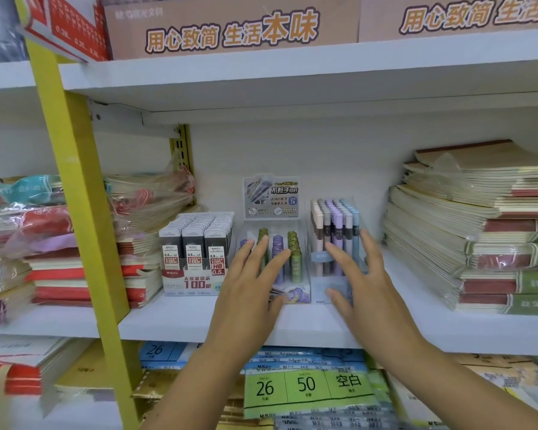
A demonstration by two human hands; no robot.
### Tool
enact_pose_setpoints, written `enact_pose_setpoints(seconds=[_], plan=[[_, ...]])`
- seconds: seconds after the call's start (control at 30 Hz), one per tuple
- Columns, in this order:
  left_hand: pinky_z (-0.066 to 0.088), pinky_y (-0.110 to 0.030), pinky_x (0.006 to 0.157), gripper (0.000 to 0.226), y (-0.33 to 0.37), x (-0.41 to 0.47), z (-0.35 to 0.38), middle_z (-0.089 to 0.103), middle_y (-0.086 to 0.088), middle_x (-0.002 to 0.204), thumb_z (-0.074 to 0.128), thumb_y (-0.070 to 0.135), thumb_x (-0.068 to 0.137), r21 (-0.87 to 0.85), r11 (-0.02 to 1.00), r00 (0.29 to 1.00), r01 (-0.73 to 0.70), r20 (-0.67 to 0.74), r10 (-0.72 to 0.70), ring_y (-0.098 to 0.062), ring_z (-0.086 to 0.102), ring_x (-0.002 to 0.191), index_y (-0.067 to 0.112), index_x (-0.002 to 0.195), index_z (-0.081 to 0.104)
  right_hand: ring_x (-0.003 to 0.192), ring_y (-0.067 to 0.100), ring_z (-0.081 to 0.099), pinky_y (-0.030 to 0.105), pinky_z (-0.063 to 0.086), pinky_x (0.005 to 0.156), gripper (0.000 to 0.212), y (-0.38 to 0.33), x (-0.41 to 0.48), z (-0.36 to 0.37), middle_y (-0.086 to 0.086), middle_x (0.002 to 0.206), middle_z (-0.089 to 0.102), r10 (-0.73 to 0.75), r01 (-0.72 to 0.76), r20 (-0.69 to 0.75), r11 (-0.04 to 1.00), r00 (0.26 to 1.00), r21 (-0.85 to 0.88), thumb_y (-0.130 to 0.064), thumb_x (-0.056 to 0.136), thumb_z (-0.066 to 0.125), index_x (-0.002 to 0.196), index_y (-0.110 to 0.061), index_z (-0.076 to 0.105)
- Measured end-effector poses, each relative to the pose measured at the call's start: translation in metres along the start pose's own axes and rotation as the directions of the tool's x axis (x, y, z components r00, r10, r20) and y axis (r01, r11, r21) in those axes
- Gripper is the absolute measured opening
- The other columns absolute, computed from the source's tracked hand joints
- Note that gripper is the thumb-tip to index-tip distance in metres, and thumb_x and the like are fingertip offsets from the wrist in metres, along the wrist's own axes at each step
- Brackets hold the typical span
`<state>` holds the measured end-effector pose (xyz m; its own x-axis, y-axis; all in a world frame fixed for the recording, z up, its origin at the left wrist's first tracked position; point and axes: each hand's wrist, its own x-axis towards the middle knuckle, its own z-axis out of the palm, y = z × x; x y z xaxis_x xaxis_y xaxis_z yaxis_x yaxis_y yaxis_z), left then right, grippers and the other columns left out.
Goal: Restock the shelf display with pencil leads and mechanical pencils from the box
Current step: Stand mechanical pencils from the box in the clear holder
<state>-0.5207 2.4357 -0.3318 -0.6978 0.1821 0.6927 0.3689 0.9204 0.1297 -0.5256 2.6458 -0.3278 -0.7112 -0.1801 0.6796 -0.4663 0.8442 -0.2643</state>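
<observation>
Notebook stacks point(479, 231) right; red notebooks point(56, 274) left, behind yellow post point(84, 212); tan cartons point(230, 26) above; green labelled packs point(308, 386) below.

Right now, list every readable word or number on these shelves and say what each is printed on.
"用心致简 生活本味": brown carton on the upper shelf.
"大容量铅芯 100根" and "HB 0.5": lead display box.
"不脏手铅芯" and "07 2B": header card of the middle display.
"26", "50", "空白": green label on the lower shelf.
"26": blue label.
Too blurred to read: notebook spines, red box, all smaller print.
</observation>
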Motion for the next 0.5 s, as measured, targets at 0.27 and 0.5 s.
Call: enact_pose_setpoints(seconds=[0.27,0.5], plan=[[0.001,-0.027,0.118,0.075,-0.003,0.008,0.004,0.012,0.011,0.165,0.068,0.03,0.091,-0.055,0.998,1.0,0.001,0.011,0.0,-0.011,-0.004,0.152,0.041,0.152,0.026,0.129,0.025,0.041,0.034,0.048,0.096,0.067,0.001,0.011,0.001,-0.013,0.157,-0.012,0.022,-0.024,0.022,0.994,1.0,0.105,-0.024,0.088,0.067,0.142,-0.042,0.031],[0.003,-0.032,0.123,0.088,-0.009,0.009,0.007,0.01,0.012,0.165,0.069,0.042,0.089,0.031,0.999,0.999,0.012,-0.033,-0.011,-0.014,0.001,0.152,0.043,0.155,0.01,0.147,0.031,-0.017,0.06,-0.001,0.114,0.09,-0.002,0.026,-0.008,0.001,0.161,-0.015,-0.021,-0.005,-0.095,0.966,0.995,-0.26,-0.06,0.079,0.053,0.151,-0.039,0.003]])
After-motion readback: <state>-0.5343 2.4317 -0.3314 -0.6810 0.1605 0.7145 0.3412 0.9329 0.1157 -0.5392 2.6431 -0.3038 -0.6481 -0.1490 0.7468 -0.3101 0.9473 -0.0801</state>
